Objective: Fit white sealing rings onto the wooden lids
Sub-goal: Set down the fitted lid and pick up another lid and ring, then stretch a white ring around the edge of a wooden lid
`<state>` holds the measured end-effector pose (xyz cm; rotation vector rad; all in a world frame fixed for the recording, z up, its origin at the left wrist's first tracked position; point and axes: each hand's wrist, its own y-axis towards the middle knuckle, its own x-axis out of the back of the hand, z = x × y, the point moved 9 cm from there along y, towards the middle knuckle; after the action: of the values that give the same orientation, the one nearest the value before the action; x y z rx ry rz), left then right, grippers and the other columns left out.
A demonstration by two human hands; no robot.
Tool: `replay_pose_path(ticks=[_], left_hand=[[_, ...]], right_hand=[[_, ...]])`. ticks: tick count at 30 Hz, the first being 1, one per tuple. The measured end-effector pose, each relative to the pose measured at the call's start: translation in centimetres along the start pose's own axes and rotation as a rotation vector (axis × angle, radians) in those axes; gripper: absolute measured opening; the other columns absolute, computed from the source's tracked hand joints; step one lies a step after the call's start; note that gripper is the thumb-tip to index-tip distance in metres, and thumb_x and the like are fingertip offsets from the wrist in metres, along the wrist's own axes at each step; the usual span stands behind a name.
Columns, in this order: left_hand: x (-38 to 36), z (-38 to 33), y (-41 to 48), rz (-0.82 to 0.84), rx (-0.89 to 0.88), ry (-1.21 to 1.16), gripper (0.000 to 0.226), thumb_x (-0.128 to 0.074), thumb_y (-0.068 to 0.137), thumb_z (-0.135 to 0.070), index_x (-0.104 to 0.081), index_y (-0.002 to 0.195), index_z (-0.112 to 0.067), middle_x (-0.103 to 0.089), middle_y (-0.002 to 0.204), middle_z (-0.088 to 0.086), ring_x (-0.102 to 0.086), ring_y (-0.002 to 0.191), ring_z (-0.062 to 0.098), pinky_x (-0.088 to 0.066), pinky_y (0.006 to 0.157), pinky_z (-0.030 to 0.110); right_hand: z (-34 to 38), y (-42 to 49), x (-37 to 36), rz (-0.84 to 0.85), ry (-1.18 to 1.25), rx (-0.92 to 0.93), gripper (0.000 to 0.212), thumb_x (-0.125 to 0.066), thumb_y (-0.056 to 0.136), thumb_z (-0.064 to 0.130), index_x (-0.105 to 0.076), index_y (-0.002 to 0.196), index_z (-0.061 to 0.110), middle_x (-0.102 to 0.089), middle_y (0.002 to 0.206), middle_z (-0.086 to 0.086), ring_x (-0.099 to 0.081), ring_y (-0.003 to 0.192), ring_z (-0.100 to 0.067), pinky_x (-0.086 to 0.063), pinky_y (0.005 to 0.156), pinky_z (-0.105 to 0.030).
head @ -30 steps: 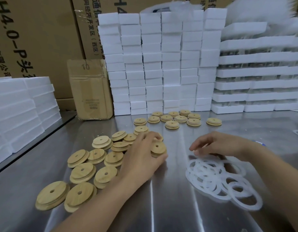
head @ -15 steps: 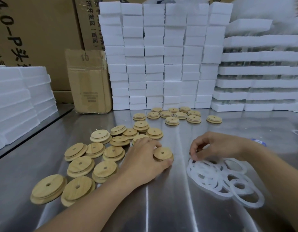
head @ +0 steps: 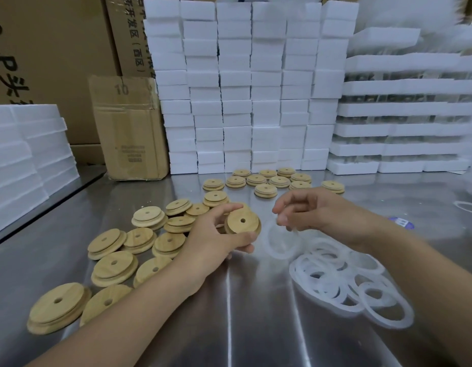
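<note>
Head | left hand (head: 211, 239) holds wooden lid (head: 243, 221) | right hand (head: 322, 213) pinches white ring (head: 280, 255)

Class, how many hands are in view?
2: left hand grips a wooden lid at centre; right hand pinches a white sealing ring beside the ring pile.

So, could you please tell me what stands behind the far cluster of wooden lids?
A wall of stacked white foam blocks rises right behind the far lids. The blocks cover whatever is behind them; only cardboard boxes show to their left.
</note>
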<state>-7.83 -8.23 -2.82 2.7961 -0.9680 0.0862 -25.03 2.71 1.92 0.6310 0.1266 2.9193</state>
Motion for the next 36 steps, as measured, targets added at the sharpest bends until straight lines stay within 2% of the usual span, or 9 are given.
replay_pose_path(ticks=[3,8,13,15,19,22,26,33,36], left_hand=[[-0.1,0.1,-0.1,0.024,0.058,-0.063,0.056,-0.083,0.081,-0.006,-0.069,0.128,-0.031,-0.08,0.111,-0.001,-0.082,0.088,0.029,-0.049,0.058,0.027],[0.0,0.0,-0.1,0.028,0.083,-0.07,0.059,-0.057,0.07,-0.015,-0.074,0.123,-0.033,-0.078,0.108,0.02,-0.08,0.099,0.035,-0.052,0.067,0.035],[-0.6,-0.2,-0.4,0.086,0.062,-0.029,0.069,-0.055,0.068,-0.015,-0.069,0.132,-0.035,-0.077,0.119,0.012,-0.08,0.1,0.028,-0.059,0.075,0.037],[-0.6,-0.2,-0.4,0.091,0.061,0.005,0.075,-0.056,0.064,-0.015,-0.069,0.134,-0.04,-0.072,0.127,0.009,-0.078,0.105,0.029,-0.064,0.086,0.041],[-0.8,0.1,-0.2,0.136,0.062,0.043,0.083,-0.057,0.059,-0.014,-0.066,0.137,-0.041,-0.075,0.126,0.005,-0.076,0.112,0.03,-0.057,0.106,0.052],[-1.3,0.0,-0.3,0.193,0.049,0.037,0.075,-0.06,0.066,-0.013,-0.065,0.137,-0.037,-0.081,0.107,-0.008,-0.079,0.106,0.025,-0.058,0.096,0.043],[-1.7,-0.9,-0.7,0.17,-0.073,0.191,0.061,-0.076,0.085,-0.015,-0.064,0.14,-0.039,-0.075,0.125,-0.009,-0.072,0.114,0.012,-0.057,0.099,0.037],[-2.2,-2.3,-1.3,0.153,-0.252,0.179,0.048,-0.06,0.105,0.001,-0.065,0.133,-0.038,-0.072,0.128,-0.012,-0.068,0.097,0.033,-0.051,0.086,0.042],[-2.2,-2.3,-1.2,0.151,-0.271,0.174,0.048,-0.059,0.106,0.0,-0.064,0.131,-0.041,-0.072,0.131,-0.011,-0.069,0.099,0.027,-0.053,0.086,0.04]], right_hand=[[0.4,0.4,-0.7,-0.093,0.011,0.055,0.014,-0.084,0.088,0.022,-0.078,0.101,0.025,-0.076,0.091,-0.006,-0.065,0.076,-0.009,-0.048,0.076,-0.026],[0.6,0.7,-1.5,-0.217,0.076,0.131,0.015,-0.084,0.087,0.011,-0.075,0.099,0.011,-0.077,0.079,-0.002,-0.062,0.064,-0.007,-0.045,0.059,-0.012],[1.1,0.7,-2.5,-0.189,0.111,0.173,0.013,-0.084,0.087,0.009,-0.075,0.095,0.012,-0.078,0.078,-0.007,-0.063,0.066,-0.008,-0.047,0.062,-0.011],[1.3,0.7,-3.1,-0.15,0.143,0.188,0.013,-0.085,0.086,0.009,-0.076,0.094,0.013,-0.079,0.082,-0.012,-0.067,0.072,-0.011,-0.05,0.067,-0.013],[1.2,0.9,-3.7,-0.147,0.191,0.217,0.014,-0.085,0.086,0.007,-0.076,0.094,0.012,-0.079,0.085,-0.016,-0.074,0.079,-0.019,-0.054,0.074,-0.018],[0.7,1.0,-3.4,-0.228,0.114,0.227,0.013,-0.084,0.086,0.005,-0.075,0.093,0.011,-0.079,0.082,-0.015,-0.073,0.075,-0.019,-0.054,0.072,-0.019],[0.4,0.9,-3.1,-0.313,0.032,0.242,0.014,-0.085,0.085,0.006,-0.075,0.088,0.016,-0.079,0.078,-0.01,-0.074,0.075,-0.019,-0.054,0.07,-0.017],[1.6,0.2,-2.1,-0.41,-0.081,0.32,0.014,-0.084,0.087,0.008,-0.075,0.091,0.018,-0.077,0.083,0.005,-0.071,0.078,-0.007,-0.047,0.067,-0.011],[1.6,0.2,-2.2,-0.402,-0.119,0.328,0.013,-0.083,0.088,0.009,-0.075,0.091,0.018,-0.075,0.085,0.01,-0.067,0.076,-0.001,-0.045,0.067,-0.009]])
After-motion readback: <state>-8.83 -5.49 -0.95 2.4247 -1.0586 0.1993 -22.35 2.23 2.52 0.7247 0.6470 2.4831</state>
